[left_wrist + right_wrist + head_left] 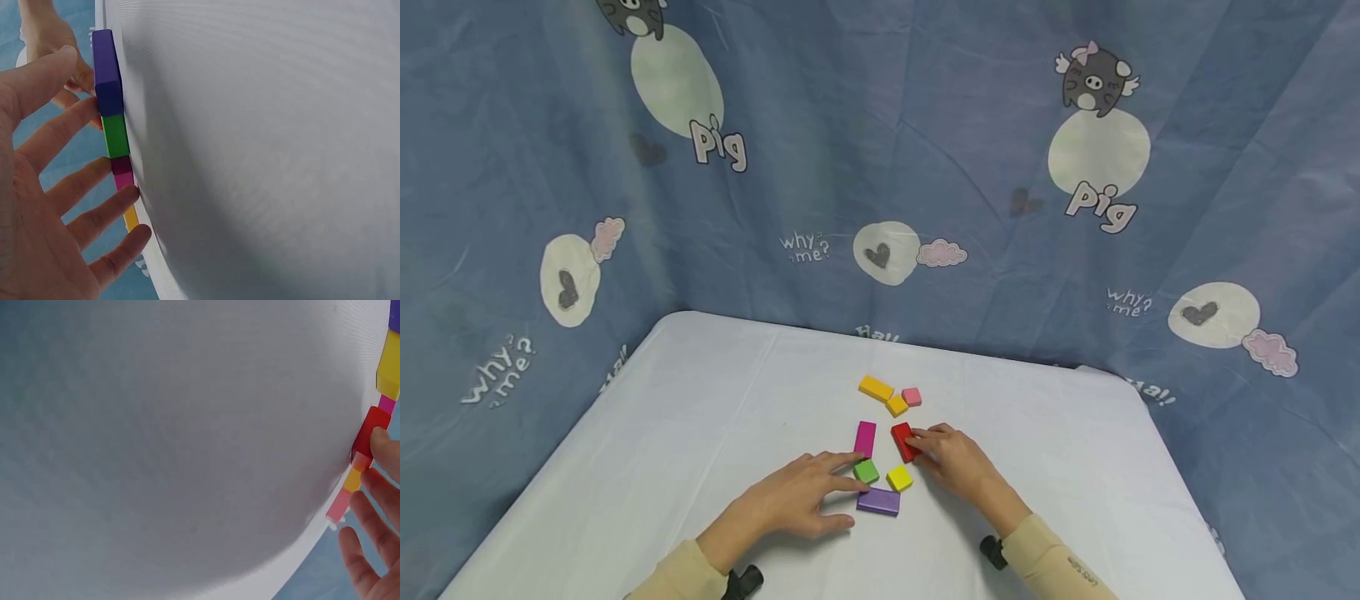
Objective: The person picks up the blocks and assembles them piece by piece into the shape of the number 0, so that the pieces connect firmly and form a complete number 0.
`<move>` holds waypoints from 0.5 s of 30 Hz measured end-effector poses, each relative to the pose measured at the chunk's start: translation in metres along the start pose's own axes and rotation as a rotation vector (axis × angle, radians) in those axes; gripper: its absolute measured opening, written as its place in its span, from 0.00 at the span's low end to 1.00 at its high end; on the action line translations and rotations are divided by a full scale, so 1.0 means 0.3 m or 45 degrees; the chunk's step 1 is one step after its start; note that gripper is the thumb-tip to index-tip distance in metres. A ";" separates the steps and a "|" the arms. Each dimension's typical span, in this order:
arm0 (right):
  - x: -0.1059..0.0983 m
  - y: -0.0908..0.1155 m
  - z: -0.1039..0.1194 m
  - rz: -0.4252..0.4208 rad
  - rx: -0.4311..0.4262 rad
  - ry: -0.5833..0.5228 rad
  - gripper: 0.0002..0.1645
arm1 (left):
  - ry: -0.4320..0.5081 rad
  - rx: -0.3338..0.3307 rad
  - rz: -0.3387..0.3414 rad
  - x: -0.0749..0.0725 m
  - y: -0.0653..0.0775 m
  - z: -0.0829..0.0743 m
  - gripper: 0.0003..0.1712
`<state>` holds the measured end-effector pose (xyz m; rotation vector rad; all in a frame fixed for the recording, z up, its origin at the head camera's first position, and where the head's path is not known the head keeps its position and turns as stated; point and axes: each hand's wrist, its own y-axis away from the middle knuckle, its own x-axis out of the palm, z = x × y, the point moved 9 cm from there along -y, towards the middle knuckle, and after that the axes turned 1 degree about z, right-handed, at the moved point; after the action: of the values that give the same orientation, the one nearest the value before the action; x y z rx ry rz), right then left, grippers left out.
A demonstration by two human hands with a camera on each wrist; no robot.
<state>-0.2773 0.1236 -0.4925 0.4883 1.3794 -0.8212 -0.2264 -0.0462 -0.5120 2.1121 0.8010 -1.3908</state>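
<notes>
My left hand is spread beside the left side of the blocks. Its index fingertip is at the purple block, and another fingertip lies by the green block and the near end of the magenta block. Its thumb stands apart over the cloth. On the other side, my right hand touches the red block. In the right wrist view the thumb rests against the red block, with the other fingers loosely extended. A yellow block sits between the green and red blocks, near the purple one.
Farther back lie a long orange-yellow block, a small orange-yellow block and a pink block. White cloth covers the table, whose back edge meets a blue printed curtain.
</notes>
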 end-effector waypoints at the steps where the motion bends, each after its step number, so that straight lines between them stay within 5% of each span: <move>1: -0.003 -0.001 0.002 -0.013 -0.011 0.004 0.24 | 0.001 0.000 -0.001 -0.001 0.000 0.001 0.27; 9: -0.015 -0.009 0.008 -0.073 -0.031 0.030 0.22 | 0.006 -0.007 -0.001 -0.005 0.001 0.006 0.27; 15: -0.013 -0.007 0.009 -0.014 -0.042 -0.028 0.22 | 0.014 -0.013 0.012 -0.003 0.001 0.005 0.27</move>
<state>-0.2770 0.1212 -0.4881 0.4452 1.3743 -0.8095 -0.2275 -0.0475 -0.5116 2.1147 0.8000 -1.3684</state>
